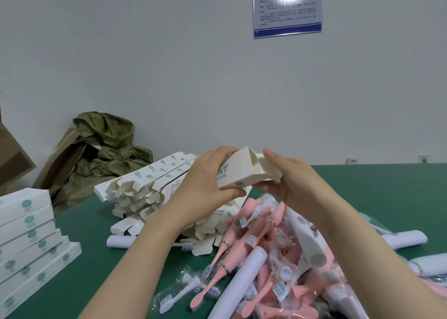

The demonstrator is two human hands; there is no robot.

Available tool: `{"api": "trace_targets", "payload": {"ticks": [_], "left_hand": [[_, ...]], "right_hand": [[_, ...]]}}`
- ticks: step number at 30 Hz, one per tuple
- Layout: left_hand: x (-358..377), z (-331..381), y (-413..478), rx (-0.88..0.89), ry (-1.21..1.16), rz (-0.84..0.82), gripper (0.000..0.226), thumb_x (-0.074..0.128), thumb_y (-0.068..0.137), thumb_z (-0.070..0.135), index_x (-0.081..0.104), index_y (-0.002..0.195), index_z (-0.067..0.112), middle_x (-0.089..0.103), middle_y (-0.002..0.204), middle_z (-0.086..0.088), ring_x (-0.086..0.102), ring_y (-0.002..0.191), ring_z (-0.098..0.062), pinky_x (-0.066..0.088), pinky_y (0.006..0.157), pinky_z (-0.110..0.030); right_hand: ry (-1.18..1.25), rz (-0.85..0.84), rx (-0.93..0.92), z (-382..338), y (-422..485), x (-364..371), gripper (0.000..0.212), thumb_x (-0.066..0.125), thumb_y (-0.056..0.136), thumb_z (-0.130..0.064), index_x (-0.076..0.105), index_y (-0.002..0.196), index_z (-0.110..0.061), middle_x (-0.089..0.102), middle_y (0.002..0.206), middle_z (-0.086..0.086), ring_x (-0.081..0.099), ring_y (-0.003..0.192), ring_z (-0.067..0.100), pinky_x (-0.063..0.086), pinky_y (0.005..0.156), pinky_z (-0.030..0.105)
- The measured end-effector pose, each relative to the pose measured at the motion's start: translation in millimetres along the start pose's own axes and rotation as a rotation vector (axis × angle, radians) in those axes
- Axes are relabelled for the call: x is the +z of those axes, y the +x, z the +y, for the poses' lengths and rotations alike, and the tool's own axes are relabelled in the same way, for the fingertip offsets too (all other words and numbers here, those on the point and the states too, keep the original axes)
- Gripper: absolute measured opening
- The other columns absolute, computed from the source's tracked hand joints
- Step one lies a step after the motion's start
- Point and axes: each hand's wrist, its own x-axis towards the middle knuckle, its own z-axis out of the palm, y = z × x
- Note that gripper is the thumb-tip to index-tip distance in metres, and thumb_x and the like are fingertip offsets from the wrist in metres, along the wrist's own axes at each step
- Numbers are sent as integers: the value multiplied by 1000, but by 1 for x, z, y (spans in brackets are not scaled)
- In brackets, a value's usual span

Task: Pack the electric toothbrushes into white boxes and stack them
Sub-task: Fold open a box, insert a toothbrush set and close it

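wall notice (287,6) cut off at top, print unreadable; packed boxes (26,246) run off the left edge.

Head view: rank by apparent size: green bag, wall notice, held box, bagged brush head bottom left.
1. green bag
2. wall notice, cropped at top
3. held box, partly hidden
4. brush head
Apparent only; nearness skews true size.

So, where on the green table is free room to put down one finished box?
Bare table lies between the stack of packed boxes and the pile of open boxes, and at far right behind the toothbrush heap. The centre is crowded.
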Motion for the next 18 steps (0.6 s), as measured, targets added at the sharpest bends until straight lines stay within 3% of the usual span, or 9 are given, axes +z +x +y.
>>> {"api": "trace_targets", "payload": {"ticks": [3, 6, 8, 12, 15, 18], "left_hand": [[-3, 10, -1, 98, 8, -39, 70, 73, 75, 14, 31, 118, 51, 31, 121, 18, 36, 110, 13, 28, 89, 0], [-7, 22, 1, 182, 107, -102, 55, 57, 79, 2, 42, 118, 36, 29, 133, 8, 33, 125, -12, 32, 100, -25], [-7, 25, 1, 139, 97, -141, 47, 51, 79, 5, 50, 117, 32, 31, 135, 6, 32, 126, -17, 31, 100, -29], [1, 29, 0, 106, 9, -69, 21, 40, 87, 28, 60, 95, 24, 45, 115, 3, 41, 109, -12, 32, 88, -19], [3, 30, 3, 77, -129, 113, 30, 35, 95, 30, 56, 74, 28, 54, 98, 0, 46, 93, 3, 30, 79, -6], [4, 27, 4, 95, -94, 158, 21, 48, 93, 33, 63, 85, 20, 56, 98, 0, 46, 90, 7, 30, 77, -4]], "right_hand": [[-33, 50, -63, -2, 2, -1, 35, 44, 100, -18, 68, 83, 0, 74, 83, 10, 71, 79, 18, 58, 75, 27], [-120, 43, -136, -5, 0, -1, 35, 41, 99, -15, 68, 83, 2, 73, 85, 13, 72, 83, 21, 58, 75, 26], [-174, 42, -155, -5, -2, -1, 34, 42, 98, -16, 68, 86, 3, 73, 88, 14, 72, 84, 22, 57, 78, 29], [-211, 72, -170, -3, -2, 2, 33, 45, 97, -14, 67, 82, 6, 72, 79, 12, 71, 78, 21, 57, 84, 34], [-184, 46, -159, -4, -3, 6, 32, 47, 98, -15, 68, 83, 4, 73, 84, 14, 72, 80, 22, 55, 86, 35], [-220, 27, -158, -6, -4, 8, 31, 47, 98, -16, 68, 84, 1, 73, 85, 14, 72, 79, 22, 56, 83, 33]]}}
